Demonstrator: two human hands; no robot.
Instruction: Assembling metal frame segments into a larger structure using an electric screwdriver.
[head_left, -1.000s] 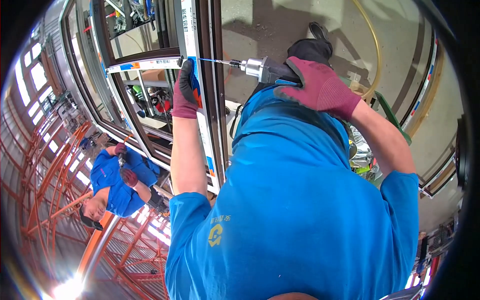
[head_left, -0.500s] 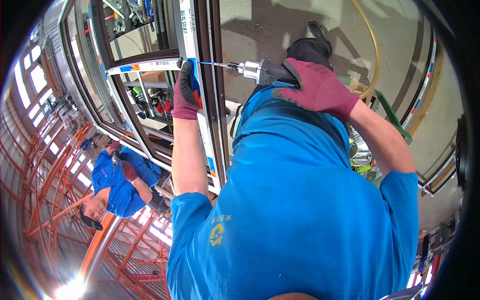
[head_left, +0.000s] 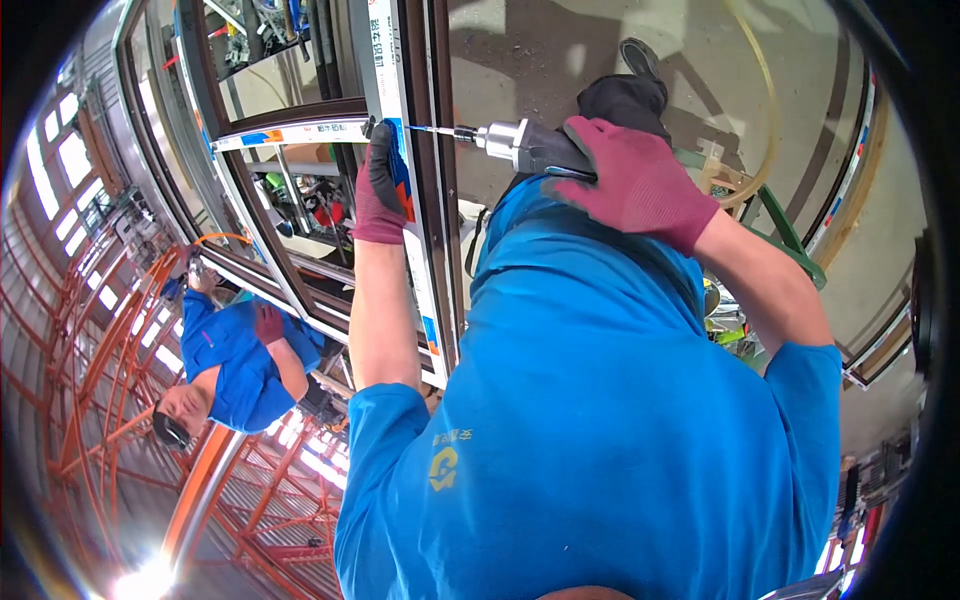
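My left hand (head_left: 379, 190), in a maroon glove with a dark palm, is closed round the side bar of a dark window frame (head_left: 440, 200) where a crossbar meets it. The thumb lies along the bar's face beside a white and blue protective film strip (head_left: 388, 60). In my right hand (head_left: 645, 185), gloved alike, is a power drill (head_left: 530, 145) with a silver head and black body. Its long thin bit (head_left: 435, 129) points left, with the tip at the side bar near my left thumb. Whether the tip is inside the bar I cannot tell.
At the left a co-worker (head_left: 250, 350) in a blue shirt stands by the far side of the frame. Tools and parts lie beyond the frame openings. A yellowish hose (head_left: 770, 110) curves across the floor at the right, near a green metal bar (head_left: 785, 235).
The frame and my left hand sit slightly farther right in the picture, closer to the drill. The drill has barely moved. The co-worker's hands have moved apart, one reaching toward the frame.
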